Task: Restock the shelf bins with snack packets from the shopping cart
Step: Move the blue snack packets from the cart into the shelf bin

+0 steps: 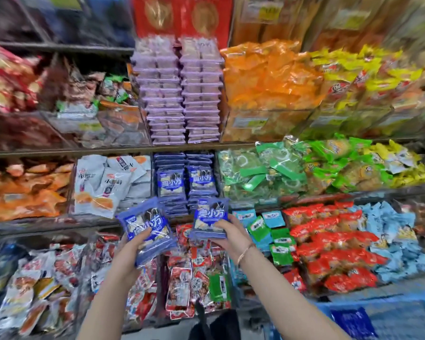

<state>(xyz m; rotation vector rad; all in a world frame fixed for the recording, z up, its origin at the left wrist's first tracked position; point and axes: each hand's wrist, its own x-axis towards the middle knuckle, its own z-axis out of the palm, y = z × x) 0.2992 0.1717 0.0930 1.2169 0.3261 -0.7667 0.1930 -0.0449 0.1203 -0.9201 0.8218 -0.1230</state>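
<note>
My left hand point(130, 251) grips a stack of blue snack packets point(146, 229), thumb on top, tilted to the left. My right hand point(227, 235) holds a second stack of the same blue packets point(210, 218), thumb across the front. Both stacks hover just below the middle shelf bin point(185, 182), which holds two upright rows of matching blue packets. The blue shopping cart point(368, 317) shows at the bottom right with a dark blue packet in it.
Purple packets point(179, 94) are stacked in the bin above. White packets point(103, 185) fill the bin to the left, green ones point(260, 170) the bin to the right. Red packets point(192, 271) lie in the lower bin under my hands. Shelf rails run across between the tiers.
</note>
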